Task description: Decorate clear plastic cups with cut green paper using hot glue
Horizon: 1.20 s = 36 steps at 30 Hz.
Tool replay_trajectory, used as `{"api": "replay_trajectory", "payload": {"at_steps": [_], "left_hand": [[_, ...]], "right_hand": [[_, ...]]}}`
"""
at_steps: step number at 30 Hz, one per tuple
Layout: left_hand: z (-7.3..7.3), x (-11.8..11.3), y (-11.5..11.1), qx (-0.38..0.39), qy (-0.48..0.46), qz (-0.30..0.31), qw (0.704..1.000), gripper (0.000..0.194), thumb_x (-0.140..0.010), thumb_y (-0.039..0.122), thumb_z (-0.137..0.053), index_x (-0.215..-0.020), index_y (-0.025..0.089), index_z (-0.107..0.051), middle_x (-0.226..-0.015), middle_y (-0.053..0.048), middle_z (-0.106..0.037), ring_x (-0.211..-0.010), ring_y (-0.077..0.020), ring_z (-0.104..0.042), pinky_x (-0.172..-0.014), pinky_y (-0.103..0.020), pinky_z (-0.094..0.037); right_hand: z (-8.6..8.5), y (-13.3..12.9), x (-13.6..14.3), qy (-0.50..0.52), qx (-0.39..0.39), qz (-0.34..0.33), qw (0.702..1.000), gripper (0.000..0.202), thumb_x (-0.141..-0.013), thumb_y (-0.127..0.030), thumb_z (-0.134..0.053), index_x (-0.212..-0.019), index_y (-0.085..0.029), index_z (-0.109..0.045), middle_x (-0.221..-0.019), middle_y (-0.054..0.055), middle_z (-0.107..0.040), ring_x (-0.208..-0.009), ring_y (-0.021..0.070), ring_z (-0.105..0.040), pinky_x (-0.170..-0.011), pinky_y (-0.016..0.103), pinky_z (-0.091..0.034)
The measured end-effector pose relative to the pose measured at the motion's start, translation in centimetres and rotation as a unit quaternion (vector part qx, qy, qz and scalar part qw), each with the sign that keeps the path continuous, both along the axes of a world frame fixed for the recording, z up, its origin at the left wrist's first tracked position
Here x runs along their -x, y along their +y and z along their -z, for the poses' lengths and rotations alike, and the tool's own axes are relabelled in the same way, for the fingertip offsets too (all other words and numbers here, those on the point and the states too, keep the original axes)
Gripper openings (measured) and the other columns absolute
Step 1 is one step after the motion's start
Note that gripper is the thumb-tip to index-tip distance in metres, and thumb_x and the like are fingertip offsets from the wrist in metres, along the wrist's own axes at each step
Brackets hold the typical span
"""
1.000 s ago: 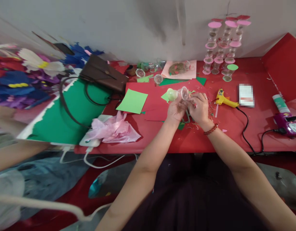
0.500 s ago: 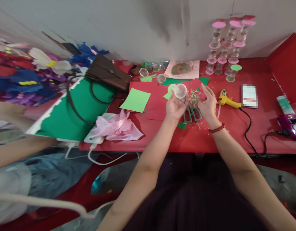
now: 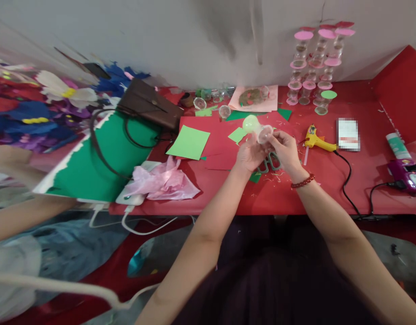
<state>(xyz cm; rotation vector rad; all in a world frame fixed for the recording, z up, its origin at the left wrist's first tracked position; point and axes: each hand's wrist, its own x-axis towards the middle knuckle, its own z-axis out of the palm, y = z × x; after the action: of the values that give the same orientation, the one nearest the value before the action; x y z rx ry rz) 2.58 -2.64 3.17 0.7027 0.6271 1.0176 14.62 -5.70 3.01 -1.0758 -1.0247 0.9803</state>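
Observation:
My left hand (image 3: 250, 155) holds a clear plastic hourglass (image 3: 265, 133) over the red table, tilted, with a pale green round end at its far left. The fingers of my right hand (image 3: 285, 147), which has a red bead bracelet at the wrist, pinch the near, open-looking rim of the hourglass. Under my hands lie scissors (image 3: 269, 163), their blades hidden. Green paper scraps (image 3: 238, 135) and thin shreds are scattered around them.
A yellow glue gun (image 3: 318, 139) with a black cord lies right. Behind it stand hourglasses with pink discs (image 3: 308, 84). On the left are a light green sheet (image 3: 189, 142), a pink plastic bag (image 3: 164, 180), a brown handbag (image 3: 150, 104) and another person's arm (image 3: 35, 212).
My right hand has moved left and closed on the hourglass's rim. The hourglass has turned, so its green end now points up and left.

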Motion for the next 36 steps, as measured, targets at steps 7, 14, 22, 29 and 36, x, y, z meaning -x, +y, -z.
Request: {"api": "replay_trajectory", "payload": {"at_steps": [7, 14, 22, 29, 36], "left_hand": [[1.7, 0.5, 0.6, -0.211, 0.263, -0.216, 0.916, 0.05, -0.092, 0.07, -0.064, -0.075, 0.023, -0.058, -0.069, -0.001, -0.058, -0.07, -0.0162, -0.06, -0.069, -0.032, -0.052], [1.4, 2.7, 2.1, -0.546, 0.474, -0.206, 0.659, 0.078, -0.087, 0.075, -0.065, -0.146, 0.025, -0.054, -0.145, -0.015, -0.066, -0.137, -0.0339, -0.054, -0.12, -0.052, -0.039], [0.0, 2.6, 1.0, -0.511, 0.451, -0.165, 0.713, 0.042, -0.093, 0.06, -0.067, -0.123, 0.03, -0.071, -0.135, -0.008, -0.073, -0.146, -0.0318, -0.048, -0.128, -0.052, -0.028], [0.3, 2.6, 0.8, -0.5, 0.479, -0.16, 0.703, 0.048, -0.085, 0.066, -0.074, -0.115, 0.028, -0.072, -0.125, -0.01, -0.075, -0.142, -0.0338, -0.049, -0.125, -0.053, -0.03], [1.0, 2.4, 0.8, -0.516, 0.481, -0.156, 0.692, 0.053, -0.089, 0.07, -0.066, -0.12, 0.026, -0.068, -0.123, -0.012, -0.072, -0.137, -0.0341, -0.05, -0.121, -0.051, -0.033]], "right_hand": [[-0.3, 0.4, -1.4, -0.06, -0.017, 0.15, 0.987, 0.028, -0.09, -0.046, -0.072, -0.078, -0.023, -0.061, -0.068, -0.002, -0.065, -0.055, 0.01, -0.06, -0.052, 0.025, -0.048], [-0.3, -0.2, -0.6, -0.132, -0.029, 0.132, 0.982, 0.028, -0.092, -0.046, -0.068, -0.076, -0.024, -0.061, -0.068, -0.001, -0.068, -0.058, 0.0124, -0.06, -0.056, 0.027, -0.048], [-0.3, -0.7, -0.1, -0.202, -0.024, 0.083, 0.975, 0.022, -0.09, -0.04, -0.067, -0.078, -0.023, -0.065, -0.069, -0.001, -0.069, -0.062, 0.0135, -0.06, -0.065, 0.029, -0.047], [-0.4, -0.3, -0.6, -0.204, -0.069, 0.091, 0.972, 0.013, -0.088, -0.034, -0.071, -0.094, -0.024, -0.077, -0.094, 0.004, -0.077, -0.078, 0.0168, -0.066, -0.079, 0.034, -0.055], [-0.8, -0.5, -0.8, -0.232, -0.079, 0.105, 0.964, 0.013, -0.086, -0.017, -0.07, -0.089, -0.025, -0.08, -0.092, 0.004, -0.077, -0.083, 0.0183, -0.067, -0.084, 0.035, -0.054]]}}
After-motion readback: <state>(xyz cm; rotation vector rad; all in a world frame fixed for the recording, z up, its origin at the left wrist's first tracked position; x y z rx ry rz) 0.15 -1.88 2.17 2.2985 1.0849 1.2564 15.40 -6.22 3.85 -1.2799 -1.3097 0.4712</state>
